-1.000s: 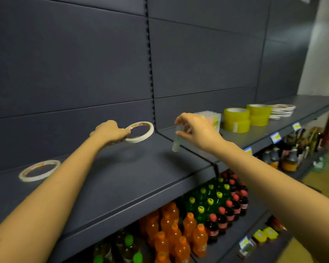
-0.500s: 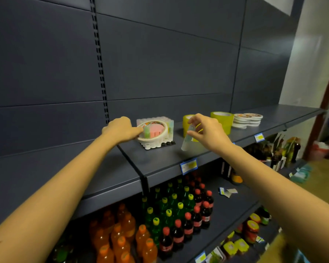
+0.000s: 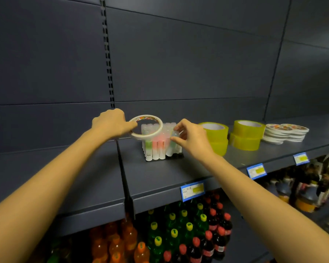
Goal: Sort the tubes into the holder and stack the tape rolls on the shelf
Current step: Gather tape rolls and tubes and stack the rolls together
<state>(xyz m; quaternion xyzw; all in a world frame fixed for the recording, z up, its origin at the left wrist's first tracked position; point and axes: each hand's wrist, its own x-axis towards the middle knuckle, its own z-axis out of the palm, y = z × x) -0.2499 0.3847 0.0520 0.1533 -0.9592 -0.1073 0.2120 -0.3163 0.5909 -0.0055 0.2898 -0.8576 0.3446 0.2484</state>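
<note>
My left hand (image 3: 110, 123) grips a thin white tape roll (image 3: 147, 134) and holds it in the air over the left part of the tube holder (image 3: 160, 157), a dark tray packed with several upright pale tubes with green and pink bands. My right hand (image 3: 191, 136) pinches a clear tube (image 3: 170, 149) at the holder's right front corner, its lower end down by the tray. Two stacks of yellow tape rolls (image 3: 216, 137) (image 3: 246, 134) stand to the right on the grey shelf (image 3: 179, 171). Further right lie stacks of flat white tape rolls (image 3: 285, 132).
Blue price tags (image 3: 192, 190) hang on the shelf's front edge. Below, rows of orange, green and dark drink bottles (image 3: 179, 236) fill the lower shelf. A slotted upright (image 3: 107, 54) divides the dark back panels. More goods crowd the lower right.
Both hands have moved right along the shelf. The white tape roll now hovers over the holder, and the clear tube has come down to the holder's right front corner.
</note>
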